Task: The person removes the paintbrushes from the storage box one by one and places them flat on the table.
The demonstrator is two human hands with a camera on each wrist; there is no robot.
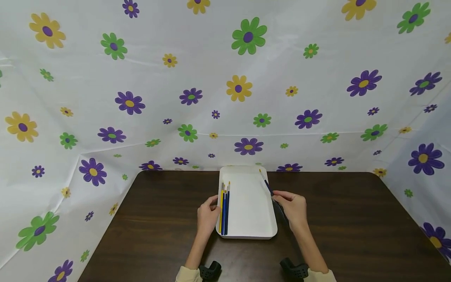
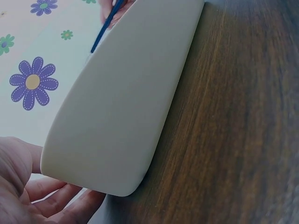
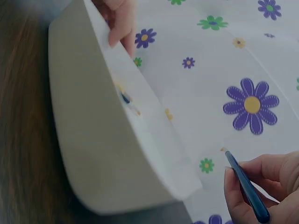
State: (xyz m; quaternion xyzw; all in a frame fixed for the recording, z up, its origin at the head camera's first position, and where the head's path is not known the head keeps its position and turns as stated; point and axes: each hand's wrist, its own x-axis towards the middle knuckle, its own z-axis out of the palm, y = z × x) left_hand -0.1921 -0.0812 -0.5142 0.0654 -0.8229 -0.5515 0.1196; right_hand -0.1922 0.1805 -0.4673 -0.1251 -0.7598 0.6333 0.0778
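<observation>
A white rectangular tray (image 1: 251,209) lies on the table, its long sides running away from me. My left hand (image 1: 208,217) grips its left rim, thumb at the top edge and fingers along the outer wall (image 2: 117,102). Along the tray's left side lie several slim paintbrushes (image 1: 224,211), yellow-handled and dark blue, bristles pointing away. My right hand (image 1: 293,207) pinches a dark blue paintbrush (image 1: 267,187) between thumb and fingers at the tray's right edge. In the right wrist view that brush (image 3: 247,186) is tilted, its bristle tip beyond the fingers.
The dark wooden table (image 1: 345,219) extends to both sides of the tray. Behind it hangs a white flower-patterned sheet (image 1: 211,74), which also covers the left and right sides. A black wrist device (image 1: 210,271) sits on each forearm.
</observation>
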